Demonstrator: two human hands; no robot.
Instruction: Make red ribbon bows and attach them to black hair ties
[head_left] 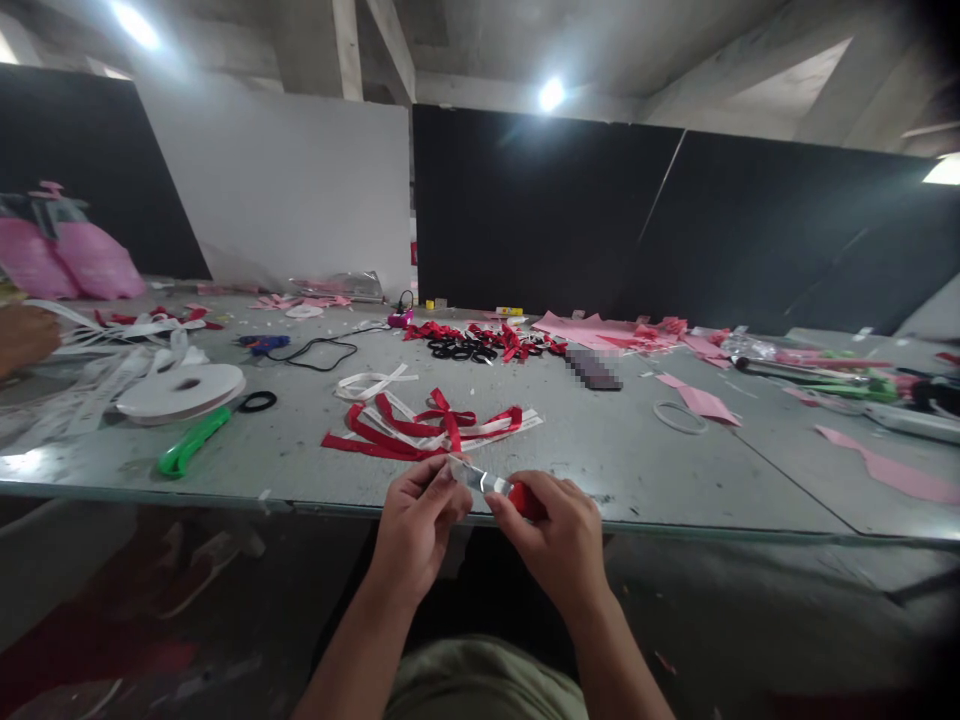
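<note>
My left hand [424, 515] is closed in a pinch at the table's front edge, on the near end of a red ribbon [454, 436]. The ribbon runs up from the fingertips into a pile of red and white ribbon strips [397, 425] on the table. My right hand [556, 525] is wrapped round a red-handled utility knife [525, 500]. The knife's silvery blade [480, 480] points left and reaches my left fingertips. Whether the blade touches the ribbon, I cannot tell.
A green utility knife [193, 440] and a white ribbon spool [180, 388] lie at left, near another person's hand [26, 338]. Behind are a blue glue gun [264, 343], red bows with black rings [480, 343], a blurred dark slab [594, 370] and pink paper [577, 328].
</note>
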